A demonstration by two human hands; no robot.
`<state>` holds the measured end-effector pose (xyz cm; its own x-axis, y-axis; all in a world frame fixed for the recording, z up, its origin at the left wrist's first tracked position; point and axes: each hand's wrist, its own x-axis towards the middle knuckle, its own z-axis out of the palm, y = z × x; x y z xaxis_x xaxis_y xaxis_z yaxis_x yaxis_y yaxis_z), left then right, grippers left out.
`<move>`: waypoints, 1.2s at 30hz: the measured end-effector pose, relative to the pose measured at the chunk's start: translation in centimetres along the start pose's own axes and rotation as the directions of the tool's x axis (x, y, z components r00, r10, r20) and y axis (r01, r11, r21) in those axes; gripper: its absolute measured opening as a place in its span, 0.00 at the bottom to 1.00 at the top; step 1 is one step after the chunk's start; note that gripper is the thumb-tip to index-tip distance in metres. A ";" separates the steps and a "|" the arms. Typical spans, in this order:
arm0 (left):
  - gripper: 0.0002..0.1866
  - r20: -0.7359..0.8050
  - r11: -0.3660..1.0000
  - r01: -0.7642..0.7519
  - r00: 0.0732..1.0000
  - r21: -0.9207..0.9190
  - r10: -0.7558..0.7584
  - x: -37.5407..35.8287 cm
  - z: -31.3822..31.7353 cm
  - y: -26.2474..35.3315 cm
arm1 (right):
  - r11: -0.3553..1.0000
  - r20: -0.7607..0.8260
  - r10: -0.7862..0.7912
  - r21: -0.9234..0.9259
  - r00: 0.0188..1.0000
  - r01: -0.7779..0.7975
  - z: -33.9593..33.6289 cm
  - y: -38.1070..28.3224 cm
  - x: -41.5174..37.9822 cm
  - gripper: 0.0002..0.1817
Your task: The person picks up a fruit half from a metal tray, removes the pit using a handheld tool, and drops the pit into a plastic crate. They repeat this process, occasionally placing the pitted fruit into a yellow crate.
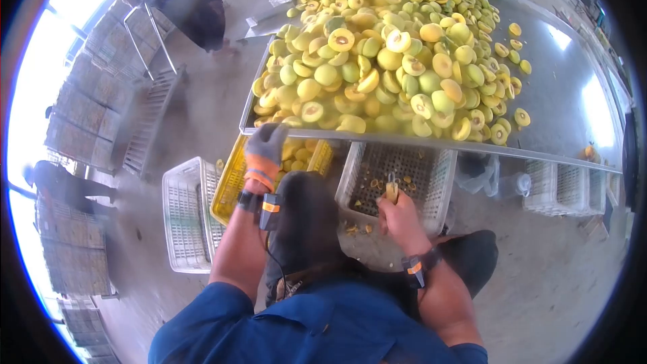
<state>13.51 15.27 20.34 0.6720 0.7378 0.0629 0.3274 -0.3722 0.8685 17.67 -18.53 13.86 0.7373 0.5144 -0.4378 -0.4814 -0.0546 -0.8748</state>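
Note:
A large heap of halved yellow-green fruit [377,61], like peaches, many with a brown stone or hollow showing, covers much of the metal table [552,87]. At the table's front left corner is my left hand [265,148] in a grey and orange glove. Its fingers are bent together by the rim, and what they hold, if anything, is hidden. Below it stands a yellow crate [229,185] with fruit halves inside. My bare right hand [402,219] is closed round the pale handle of a small metal-tipped tool [391,191], over a grey-white crate [441,185] containing scraps.
White crates [185,216] stand left of my legs, and more crates [566,189] stand under the table at right. A clear plastic bag [480,175] hangs under the table. Fruit scraps lie on the floor. Two people are at the left, near stacked crates [81,118].

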 end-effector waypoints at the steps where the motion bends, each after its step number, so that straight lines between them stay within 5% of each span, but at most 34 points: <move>1: 0.15 -0.054 0.971 -0.149 0.985 0.190 0.161 0.2 -0.7 -0.9 | 1.000 0.005 -0.006 -0.010 1.000 0.006 0.1 0.2 0.0 0.08; 2: 0.19 -0.077 0.885 -0.275 0.943 0.376 0.325 0.7 -1.0 -1.6 | 1.000 0.010 -0.012 -0.022 1.000 0.012 0.2 0.4 0.1 0.08; 7: 0.26 0.312 0.687 -0.653 0.756 0.318 0.575 -0.1 5.1 5.1 | 0.996 0.025 -0.008 -0.090 1.000 0.010 0.9 0.0 0.8 0.09; 11: 0.27 0.700 0.431 -0.773 0.619 0.465 0.356 1.2 10.8 6.3 | 0.993 0.011 0.008 -0.119 1.000 -0.007 1.0 0.5 1.3 0.09; 15: 0.25 0.651 0.543 -0.721 0.665 0.430 0.367 2.5 10.7 7.8 | 0.938 0.002 -0.229 -0.265 0.973 0.222 0.4 3.0 2.7 0.09; 19: 0.29 0.543 0.822 -0.549 0.741 0.151 0.395 1.1 9.6 7.4 | 0.837 -0.035 -0.418 -0.403 0.908 0.370 0.9 -1.8 0.7 0.10; 21: 0.27 0.614 0.976 -0.179 0.758 -0.127 0.219 -0.9 9.2 7.7 | 0.807 -0.003 -0.454 -0.425 0.891 0.410 0.7 -3.1 0.2 0.11; 23: 0.24 0.648 0.947 0.110 0.752 -0.302 0.119 -3.8 9.1 9.3 | 0.797 -0.017 -0.467 -0.441 0.884 0.413 0.6 -4.2 -0.3 0.12; 31: 0.21 0.647 0.941 0.167 0.760 -0.295 0.068 -7.6 11.1 7.3 | 0.714 -0.051 -0.536 -0.560 0.843 0.420 -0.4 -4.0 -0.9 0.12; 36: 0.17 0.600 0.989 -0.095 0.787 -0.110 0.142 -8.3 11.6 7.0 | 0.655 -0.041 -0.541 -0.646 0.840 0.391 -0.7 -2.8 -0.6 0.11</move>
<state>17.93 0.04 20.19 0.9740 0.1906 -0.1223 0.1876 -0.3764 0.9073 18.93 -19.24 16.40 0.8990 0.4269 0.0973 0.2792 -0.3878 -0.8784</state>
